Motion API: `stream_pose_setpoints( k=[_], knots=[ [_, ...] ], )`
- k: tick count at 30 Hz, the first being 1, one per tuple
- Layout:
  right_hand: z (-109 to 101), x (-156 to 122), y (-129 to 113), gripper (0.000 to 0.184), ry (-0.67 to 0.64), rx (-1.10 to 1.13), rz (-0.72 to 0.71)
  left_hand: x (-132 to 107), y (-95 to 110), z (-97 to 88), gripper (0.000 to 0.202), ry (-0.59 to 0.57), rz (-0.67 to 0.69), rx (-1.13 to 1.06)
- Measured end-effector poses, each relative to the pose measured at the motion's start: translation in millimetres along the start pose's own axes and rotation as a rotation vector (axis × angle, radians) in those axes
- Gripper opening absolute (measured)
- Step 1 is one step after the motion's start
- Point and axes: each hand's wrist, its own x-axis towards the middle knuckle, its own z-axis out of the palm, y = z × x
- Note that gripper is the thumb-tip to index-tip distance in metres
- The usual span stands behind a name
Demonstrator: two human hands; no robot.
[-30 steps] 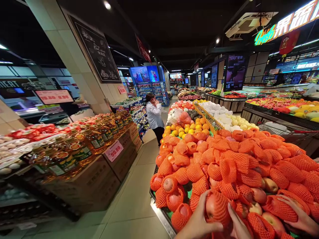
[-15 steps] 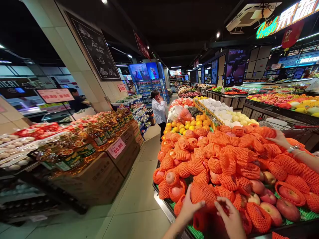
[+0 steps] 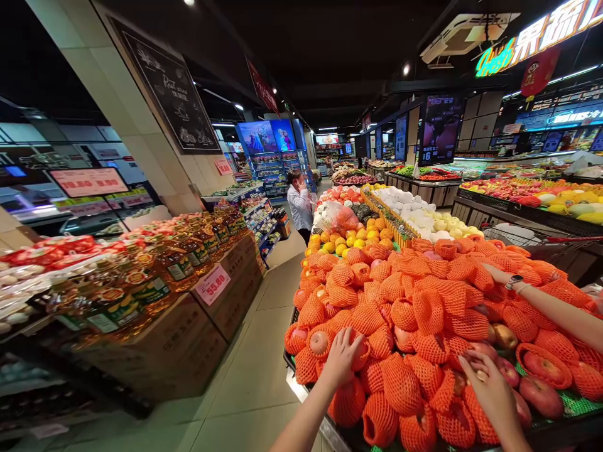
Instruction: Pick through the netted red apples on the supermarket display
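Apples in orange foam nets [image 3: 400, 383] fill the near end of the display. My left hand [image 3: 342, 358] lies with fingers spread on a netted apple [image 3: 362, 355] at the near left of the heap. To the right, my right hand [image 3: 485, 380] reaches down among the apples, its fingers apart and bent over a pale apple [image 3: 481, 375] that they partly cover. Beside it are bare red apples [image 3: 541, 395]. Between my hands, the foam-netted apples lie loose on the heap. Another person's hand [image 3: 497, 274], with a watch at the wrist, touches the netted fruit farther back.
Oranges [image 3: 360, 235] and pale wrapped fruit [image 3: 400, 204] lie behind the apples. Left of the aisle, oil bottles [image 3: 146, 282] stand on cartons [image 3: 188, 339]. A person in a white top [image 3: 300, 207] stands in the aisle. A shopping cart [image 3: 522, 235] is at the right.
My hands have let go of the netted apple they held together at the near edge. My left hand moved up-left, my right hand right. The other person's hand shifted left.
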Motion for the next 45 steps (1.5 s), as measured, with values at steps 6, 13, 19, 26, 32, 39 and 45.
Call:
stream_pose_setpoints(
  k=[6,13,19,26,32,39,45],
  knots=[
    [16,31,-56,0.105,0.193,-0.418,-0.326,12,2,-20.5,0.107,-0.183,-0.018,-0.038],
    [40,122,-65,0.139,0.026,-0.796,-0.022,8,33,-42.1,0.069,0.019,0.073,-0.293],
    [85,176,-79,0.090,-0.260,-0.766,-0.167,59,83,-37.4,0.049,-0.027,0.280,-0.698],
    [93,166,-102,0.085,-0.292,-0.799,-0.355,116,101,-27.5,0.071,0.100,0.269,-1.066],
    [85,137,-100,0.087,0.023,-0.885,-0.450,129,75,-47.5,0.047,0.222,0.171,-1.020],
    [78,107,-99,0.075,0.493,-0.643,-0.689,218,63,-103.0,0.029,0.424,-0.015,-0.571],
    [85,89,-78,0.075,0.353,-0.593,-0.776,310,50,-124.3,0.028,0.328,-0.261,-0.263]
  ],
)
